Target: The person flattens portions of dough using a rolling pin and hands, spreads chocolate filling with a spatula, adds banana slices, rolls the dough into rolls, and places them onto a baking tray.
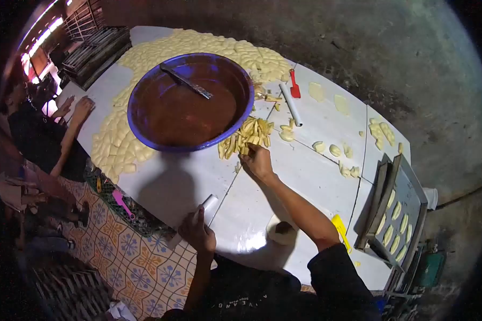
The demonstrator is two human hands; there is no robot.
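Observation:
My left hand (198, 230) is wrapped round a whitish rolling pin (211, 203) at the table's near edge. My right hand (258, 161) reaches to the near side of a pile of pale yellow strips (257, 128), which look like cut banana. Its fingers are pinched on a yellow strip (245, 151) at the pile's edge. Close to my body lies a flattened piece of dough (276, 235) with a dark brown dab of filling (284, 228) on it. Beyond the strips stands a large blue basin (190, 147) of brown paste, with a spatula (185, 81) lying in it.
Many dough pieces (214, 45) surround the basin. A red spatula (294, 84) and a white roller (291, 104) lie beyond the strips. Shaped dough sits on a tray (381, 227) at the right, near a yellow scraper (341, 232). Another person's hands (82, 108) rest at the left edge.

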